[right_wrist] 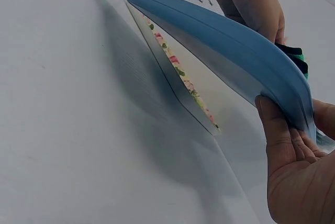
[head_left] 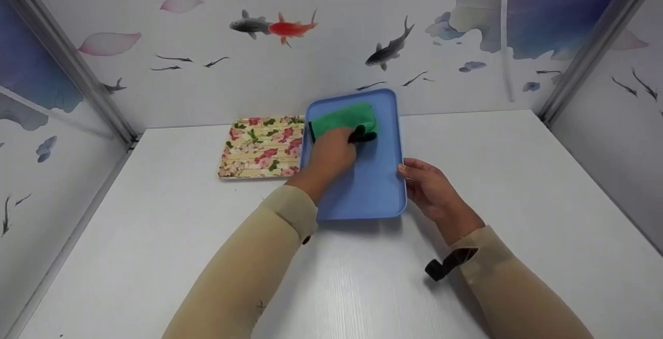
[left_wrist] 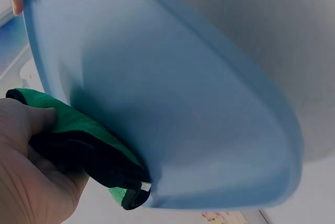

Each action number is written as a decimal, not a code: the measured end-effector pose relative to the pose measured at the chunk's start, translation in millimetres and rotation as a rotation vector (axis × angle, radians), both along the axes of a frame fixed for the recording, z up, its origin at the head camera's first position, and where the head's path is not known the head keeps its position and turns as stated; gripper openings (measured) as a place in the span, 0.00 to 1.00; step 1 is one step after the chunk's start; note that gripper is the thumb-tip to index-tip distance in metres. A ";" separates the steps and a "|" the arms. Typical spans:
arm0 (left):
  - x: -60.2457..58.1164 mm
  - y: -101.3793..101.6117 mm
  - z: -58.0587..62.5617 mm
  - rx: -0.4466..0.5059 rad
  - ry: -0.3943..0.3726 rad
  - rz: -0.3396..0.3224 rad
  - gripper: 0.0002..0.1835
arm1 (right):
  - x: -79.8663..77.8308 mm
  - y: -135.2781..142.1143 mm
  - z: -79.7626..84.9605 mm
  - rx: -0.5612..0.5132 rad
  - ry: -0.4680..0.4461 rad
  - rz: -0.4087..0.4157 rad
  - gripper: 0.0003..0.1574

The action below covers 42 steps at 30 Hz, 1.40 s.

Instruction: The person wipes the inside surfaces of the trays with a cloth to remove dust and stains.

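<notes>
My right hand (head_left: 429, 186) grips the right edge of a blue tray (head_left: 370, 188), thumb on the rim and fingers beneath. The tray is held tilted above the table, as the right wrist view shows. In my left hand (head_left: 331, 155) is a green cloth (head_left: 349, 116) with black edging, bunched and pressed against the tray's inner face toward its upper left. The left wrist view shows the thumb on the green cloth (left_wrist: 78, 122), its black edge folded under the palm. Part of the cloth is hidden by the hand.
A floral tray (head_left: 264, 147) lies on the white table (head_left: 171, 214) to the left, partly overlapped by the blue tray. Behind stands a white wall (head_left: 331, 69) painted with fish. Side panels with metal posts (head_left: 595, 43) bound the table.
</notes>
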<state>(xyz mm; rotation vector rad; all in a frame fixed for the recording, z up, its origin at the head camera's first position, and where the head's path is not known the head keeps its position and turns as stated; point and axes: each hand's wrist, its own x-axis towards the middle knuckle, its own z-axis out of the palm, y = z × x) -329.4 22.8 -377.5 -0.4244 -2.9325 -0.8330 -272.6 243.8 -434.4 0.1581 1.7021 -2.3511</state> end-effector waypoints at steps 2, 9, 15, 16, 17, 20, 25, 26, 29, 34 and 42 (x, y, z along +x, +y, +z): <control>1.7 2.9 -0.6 0.008 -0.007 0.003 0.19 | 1.0 -0.4 -1.4 0.005 0.007 0.003 0.12; 8.5 14.8 5.7 0.031 -0.032 -0.009 0.20 | 3.6 -1.0 -0.9 -0.003 0.001 0.000 0.11; 12.7 26.5 12.5 0.075 -0.040 -0.035 0.19 | 1.4 0.0 3.1 0.019 0.003 0.000 0.11; 13.2 27.7 13.0 0.073 -0.036 -0.044 0.19 | 1.4 0.2 3.3 0.019 0.005 0.007 0.11; 13.5 28.8 13.3 0.068 -0.029 -0.051 0.18 | 1.3 0.4 3.3 0.019 0.008 0.013 0.10; 13.4 31.3 13.3 0.037 -0.007 -0.062 0.17 | 1.4 0.7 2.7 0.010 0.022 0.027 0.10; 12.3 33.8 14.8 -0.079 0.003 -0.089 0.19 | 1.8 0.1 1.6 -0.009 0.028 0.024 0.10; 11.8 34.0 15.6 -0.116 0.002 -0.102 0.20 | 1.9 -0.3 1.5 -0.013 0.026 0.023 0.09; 10.2 33.5 18.8 -0.225 0.008 -0.141 0.20 | 2.1 -1.5 1.4 -0.022 0.019 0.021 0.08; 5.6 28.6 23.2 -0.380 0.046 -0.167 0.18 | 2.9 -1.8 2.3 -0.031 0.020 0.028 0.09; -5.7 12.4 21.3 -0.538 0.096 -0.195 0.19 | 2.7 -3.5 1.4 -0.034 -0.004 0.005 0.07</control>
